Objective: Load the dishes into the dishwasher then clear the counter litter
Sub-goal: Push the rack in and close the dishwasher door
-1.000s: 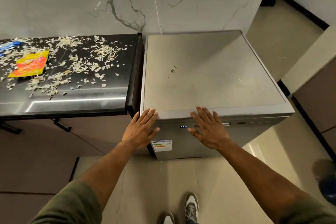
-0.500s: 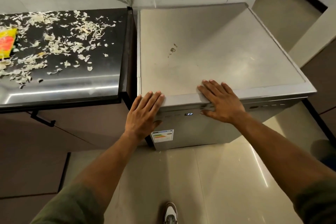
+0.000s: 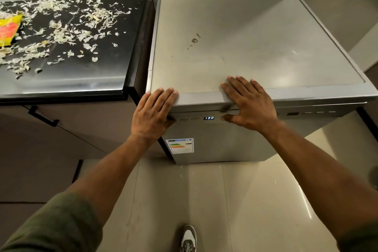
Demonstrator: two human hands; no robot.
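Note:
A silver dishwasher (image 3: 255, 47) stands with its door closed, and a small display on its front panel reads 130. My left hand (image 3: 152, 115) lies flat over the front left corner of its top, fingers straight, thumb down on the control strip. My right hand (image 3: 248, 104) rests flat on the front edge, fingers spread on the top and thumb on the panel. To the left, a black counter (image 3: 86, 75) carries scattered pale shreds of litter (image 3: 61, 32) and a yellow-red wrapper (image 3: 9, 29) at the frame's left edge. No dishes are visible.
A marble wall backs the counter and dishwasher. Brown cabinet fronts with a black handle (image 3: 44, 117) sit under the counter. Glossy beige floor tiles lie in front, with my shoe (image 3: 188, 238) on them. An energy label (image 3: 180, 145) is stuck on the dishwasher door.
Both hands slid from the dishwasher's front panel up onto its top front edge and now lie flat there. The view has come closer and shifted a little.

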